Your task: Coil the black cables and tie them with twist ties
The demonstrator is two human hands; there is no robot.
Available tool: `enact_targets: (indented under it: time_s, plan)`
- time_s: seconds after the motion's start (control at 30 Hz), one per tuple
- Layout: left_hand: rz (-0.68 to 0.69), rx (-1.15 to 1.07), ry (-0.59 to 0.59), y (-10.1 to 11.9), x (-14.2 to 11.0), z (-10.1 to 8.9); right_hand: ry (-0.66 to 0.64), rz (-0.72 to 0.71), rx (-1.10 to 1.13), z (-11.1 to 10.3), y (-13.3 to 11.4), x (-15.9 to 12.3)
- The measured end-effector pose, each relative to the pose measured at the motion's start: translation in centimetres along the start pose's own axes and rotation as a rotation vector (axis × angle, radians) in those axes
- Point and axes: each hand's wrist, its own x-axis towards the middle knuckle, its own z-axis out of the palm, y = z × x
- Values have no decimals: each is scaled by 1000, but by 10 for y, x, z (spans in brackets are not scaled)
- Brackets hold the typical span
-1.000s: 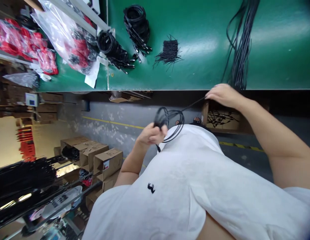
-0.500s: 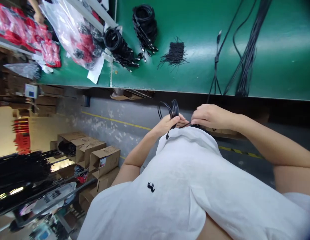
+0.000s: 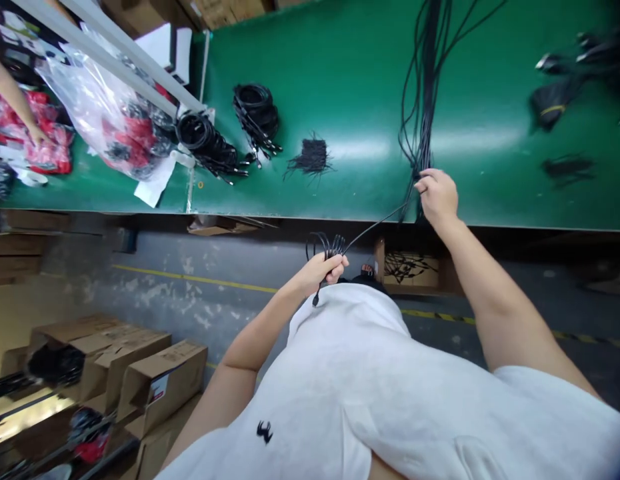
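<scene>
My left hand point(image 3: 324, 272) is closed around a small coil of black cable point(image 3: 334, 247) in front of my waist. A short end with a plug point(image 3: 316, 299) hangs below its fingers. From the coil, one strand runs up and right to the table edge, close to my right hand point(image 3: 439, 199). That hand pinches black cable at the near end of a long loose bundle of black cables point(image 3: 429, 87) lying across the green table point(image 3: 360, 80). Whether its fingers hold one strand or more I cannot tell.
Two tied bundles of coiled cables point(image 3: 256, 113) point(image 3: 210, 143) and a pile of short black ties point(image 3: 313, 155) lie to the left. Farther left are a clear plastic bag point(image 3: 115, 120) and another person's hand point(image 3: 39, 135). More dark cables point(image 3: 565, 93) lie right; cartons point(image 3: 163, 380) stand on the floor.
My right hand has moved from beside my left hand up to the cable bundle at the table edge. The strand between my hands is now stretched out. The view has shifted right.
</scene>
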Motion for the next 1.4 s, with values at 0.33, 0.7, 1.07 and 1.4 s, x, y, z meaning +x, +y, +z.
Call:
enact_targets:
  time_s: [0.33, 0.7, 1.07, 1.4]
  plan:
    - [120, -207, -55, 19, -50, -22, -205, -81, 165, 17, -19, -11]
    - [190, -158, 230, 26, -80, -36, -402, 26, -273, 8, -28, 13]
    - [115, -19, 297, -3, -45, -37, -692, -925, -128, -64, -188, -76]
    - [41, 106, -35, -29, -23, -13, -501, -938, -180, -71, -201, -50]
